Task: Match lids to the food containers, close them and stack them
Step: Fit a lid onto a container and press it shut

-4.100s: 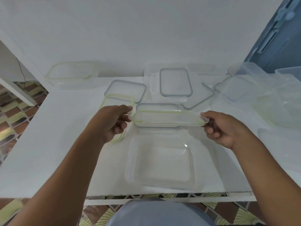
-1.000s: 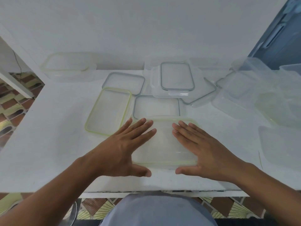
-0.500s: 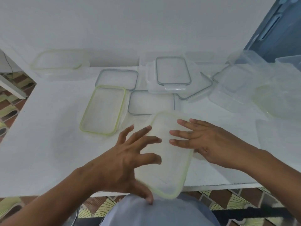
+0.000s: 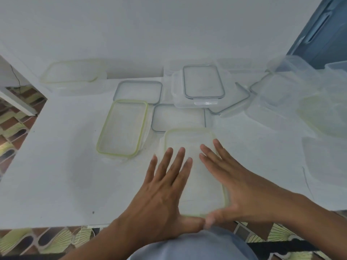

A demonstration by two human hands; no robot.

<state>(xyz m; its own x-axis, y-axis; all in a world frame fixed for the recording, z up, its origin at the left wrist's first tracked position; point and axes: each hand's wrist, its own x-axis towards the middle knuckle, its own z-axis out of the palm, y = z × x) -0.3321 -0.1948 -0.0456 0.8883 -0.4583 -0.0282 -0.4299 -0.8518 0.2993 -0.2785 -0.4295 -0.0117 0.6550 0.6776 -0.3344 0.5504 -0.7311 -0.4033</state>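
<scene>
A clear rectangular container with a green-rimmed lid (image 4: 189, 139) on it sits at the table's front edge, long side pointing away from me. My left hand (image 4: 165, 186) lies flat on the lid's left half with straight, spread fingers. My right hand (image 4: 231, 179) lies flat on its right half, thumb at the near rim, touching my left thumb. A loose green-rimmed lid (image 4: 123, 128) lies to the left. Two grey-rimmed lids (image 4: 138, 91) (image 4: 178, 117) lie behind.
A closed grey-sealed container (image 4: 202, 85) stands at the back centre, with another grey-rimmed lid (image 4: 234, 102) tilted against it. A green-lidded container (image 4: 73, 76) sits back left. Several clear containers (image 4: 293, 83) crowd the right side. The white table (image 4: 56, 175) ends just before my body.
The lidded container has been turned from lying crosswise to pointing away from me. Both hands have flattened on its lid again, thumbs now meeting at the near rim.
</scene>
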